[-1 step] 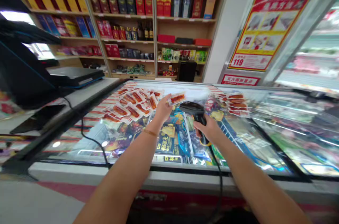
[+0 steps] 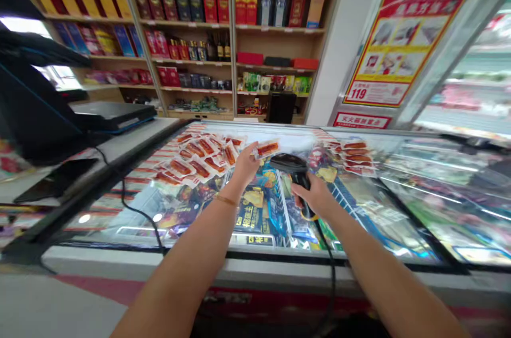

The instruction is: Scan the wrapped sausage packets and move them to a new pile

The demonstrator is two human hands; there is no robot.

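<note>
Head view: toward the freezer's (image 2: 99,259) far edge, scanning is apparently being done, packet (image 2: 268,149) pinched in left hand (image 2: 246,165), scanner (image 2: 288,163) gripped in right hand (image 2: 318,195); steady aim seems needed next.

The freezer lid (image 2: 104,221) is smooth, glossy glass, throwing back white glints of light. On it lie packets (image 2: 181,167) of shiny plastic film. Just above it, the scanner (image 2: 289,162) is black plastic with a sheen on its head. Under it, printed bags (image 2: 251,215) are of slick plastic. Along its near edge runs a smooth white rim (image 2: 120,262), perhaps painted metal, though blur leaves that unsettled. Across its left part, a cable (image 2: 136,208) has a dull black sheath. Beyond it, matt wooden shelves (image 2: 275,29) carry smooth printed cardboard boxes (image 2: 209,3).
</note>
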